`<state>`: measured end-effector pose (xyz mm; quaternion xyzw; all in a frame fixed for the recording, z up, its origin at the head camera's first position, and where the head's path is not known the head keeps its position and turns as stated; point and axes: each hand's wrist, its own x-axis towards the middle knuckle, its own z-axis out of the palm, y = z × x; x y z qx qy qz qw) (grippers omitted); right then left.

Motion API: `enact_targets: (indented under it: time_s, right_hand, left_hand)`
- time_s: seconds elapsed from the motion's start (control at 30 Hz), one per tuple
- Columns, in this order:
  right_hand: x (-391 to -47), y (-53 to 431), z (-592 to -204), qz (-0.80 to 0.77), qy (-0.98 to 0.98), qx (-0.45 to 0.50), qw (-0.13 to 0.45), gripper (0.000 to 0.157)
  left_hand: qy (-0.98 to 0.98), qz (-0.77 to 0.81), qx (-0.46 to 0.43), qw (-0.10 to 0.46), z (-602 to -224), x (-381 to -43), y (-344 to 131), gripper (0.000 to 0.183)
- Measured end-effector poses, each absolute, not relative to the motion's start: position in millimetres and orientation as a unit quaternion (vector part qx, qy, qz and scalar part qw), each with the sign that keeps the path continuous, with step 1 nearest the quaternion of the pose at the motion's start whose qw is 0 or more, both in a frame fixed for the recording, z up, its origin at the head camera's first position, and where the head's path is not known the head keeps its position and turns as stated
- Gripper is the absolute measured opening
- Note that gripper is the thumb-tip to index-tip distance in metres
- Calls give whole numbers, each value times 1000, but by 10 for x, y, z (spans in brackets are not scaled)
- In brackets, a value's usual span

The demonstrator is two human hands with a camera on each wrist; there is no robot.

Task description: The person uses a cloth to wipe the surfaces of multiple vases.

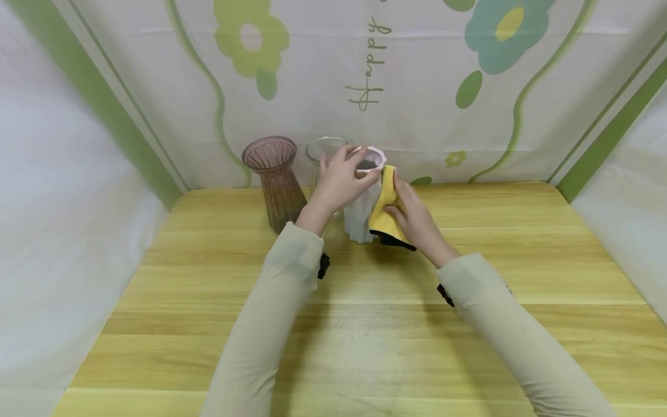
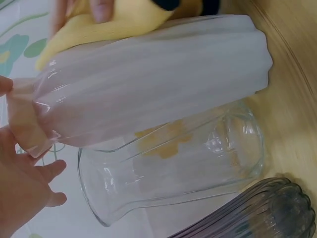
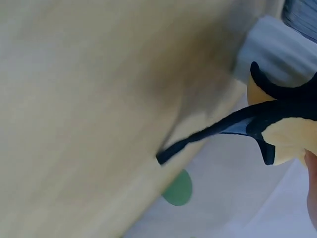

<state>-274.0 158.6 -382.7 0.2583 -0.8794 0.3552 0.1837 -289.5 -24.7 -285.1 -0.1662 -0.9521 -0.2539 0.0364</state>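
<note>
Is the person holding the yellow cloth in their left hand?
No, the right hand grips the yellow cloth, while the left hand holds the white vase at its rim.

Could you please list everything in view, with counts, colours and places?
Table: one, yellowish, across lower head view.
Backdrop: one, white with floral prints, behind table.
Ribbed vase: one, purplish, leftmost on table.
Clear vase: one, colourless, right of ribbed vase.
White vase: one, white, pinkish rim, right of clear vase.
Cloth: one, yellow with black edging, against white vase.
Wrist gear: two, black, at the wrists.
Sleeves: two, beige, on both arms.
Left hand: one, gripping white vase's rim.
Right hand: one, pinching cloth.
</note>
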Motion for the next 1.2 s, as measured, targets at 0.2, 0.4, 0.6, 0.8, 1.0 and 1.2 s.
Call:
enact_targets:
  time_s: [0.2, 0.4, 0.6, 0.8, 1.0, 1.2]
  right_hand:
    - [-2745, 1588, -3706, 371, -869, 261, 200, 73]
    - [-2765, 1573, -3779, 373, -883, 233, 164, 71]
    - [-2780, 1602, -3968, 372, -894, 216, 124, 72]
    - [-2775, 1672, -4157, 307, -925, 206, 81, 72]
    - [-2758, 1700, -4241, 298, -927, 208, 92, 72]
    - [-2743, 1655, -4120, 321, -907, 229, 149, 81]
  left_hand:
    - [-949, -263, -174, 27, -2866, -2907, -240, 64]
    - [-946, -268, -179, 33, -2905, -2905, -247, 64]
    - [-949, -257, -176, 45, -2922, -2906, -238, 72]
    - [-953, -255, -155, 57, -2932, -2906, -209, 76]
    - [-955, -251, -140, 66, -2934, -2901, -177, 72]
    - [-964, -220, -137, 65, -2894, -2875, -198, 71]
